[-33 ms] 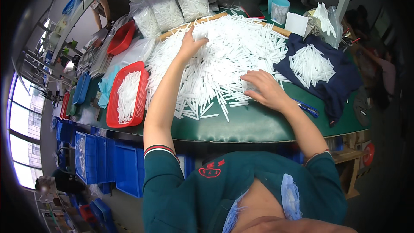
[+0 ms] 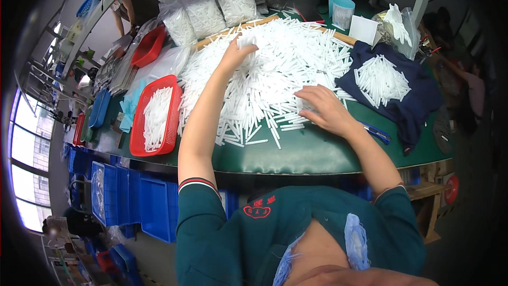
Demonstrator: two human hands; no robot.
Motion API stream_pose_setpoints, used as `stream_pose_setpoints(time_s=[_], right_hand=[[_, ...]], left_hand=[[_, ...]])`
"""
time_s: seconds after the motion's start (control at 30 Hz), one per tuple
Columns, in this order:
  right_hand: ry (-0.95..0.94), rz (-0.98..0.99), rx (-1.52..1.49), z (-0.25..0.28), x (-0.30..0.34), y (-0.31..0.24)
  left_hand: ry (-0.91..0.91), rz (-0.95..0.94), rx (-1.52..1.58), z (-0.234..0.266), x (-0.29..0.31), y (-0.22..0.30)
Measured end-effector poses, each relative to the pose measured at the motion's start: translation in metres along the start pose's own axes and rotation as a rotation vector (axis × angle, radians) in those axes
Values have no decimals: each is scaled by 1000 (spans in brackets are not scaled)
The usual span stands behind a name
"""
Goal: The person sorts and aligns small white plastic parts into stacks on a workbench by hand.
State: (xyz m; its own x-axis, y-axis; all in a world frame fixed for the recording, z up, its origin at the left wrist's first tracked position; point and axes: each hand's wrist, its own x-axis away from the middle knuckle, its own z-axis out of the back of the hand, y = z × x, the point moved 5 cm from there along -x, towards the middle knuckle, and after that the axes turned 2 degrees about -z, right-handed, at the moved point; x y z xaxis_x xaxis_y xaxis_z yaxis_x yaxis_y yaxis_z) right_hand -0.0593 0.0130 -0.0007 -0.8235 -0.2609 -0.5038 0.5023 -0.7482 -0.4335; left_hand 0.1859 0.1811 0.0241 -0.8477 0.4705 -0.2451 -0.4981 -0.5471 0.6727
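A broad heap of short white plastic sticks [image 2: 286,58] covers much of the green table [image 2: 275,156]. My left hand [image 2: 234,55] reaches into its left side, thumb and forefinger spread apart with white sticks between and behind them; the other fingers are hard to make out. At the heap's right front edge rests my right hand [image 2: 327,107], palm down, thumb apart from loosely bent fingers, touching or just over the sticks. To the left, a red plastic basket [image 2: 170,127] holds more such sticks. A smaller pile [image 2: 382,79] lies on dark blue cloth [image 2: 418,108] to the right.
Clear bags of sticks [image 2: 203,15] stand behind the heap, beside a wooden bar [image 2: 219,35]. Right of them are a light blue cup [image 2: 343,11], a white card [image 2: 364,30] and a white glove [image 2: 397,24]. A blue cutter [image 2: 375,132] lies near my right wrist. Blue bins [image 2: 157,209] sit below left.
My left hand and forearm have shifted very slightly to the right. My right hand has stayed in place.
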Motion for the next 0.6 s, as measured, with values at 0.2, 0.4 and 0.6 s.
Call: stream_pose_setpoints(time_s=[0.2, 0.4, 0.6], right_hand=[[177, -104, -41, 5, -22, 18], [158, -296, -94, -4, -99, 59], [-87, -82, 192, -23, -115, 51]], left_hand=[[-227, 196, 573, -33, 5, 29], [-397, 398, 840, -74, 23, 44], [-534, 584, 1036, -90, 32, 30]])
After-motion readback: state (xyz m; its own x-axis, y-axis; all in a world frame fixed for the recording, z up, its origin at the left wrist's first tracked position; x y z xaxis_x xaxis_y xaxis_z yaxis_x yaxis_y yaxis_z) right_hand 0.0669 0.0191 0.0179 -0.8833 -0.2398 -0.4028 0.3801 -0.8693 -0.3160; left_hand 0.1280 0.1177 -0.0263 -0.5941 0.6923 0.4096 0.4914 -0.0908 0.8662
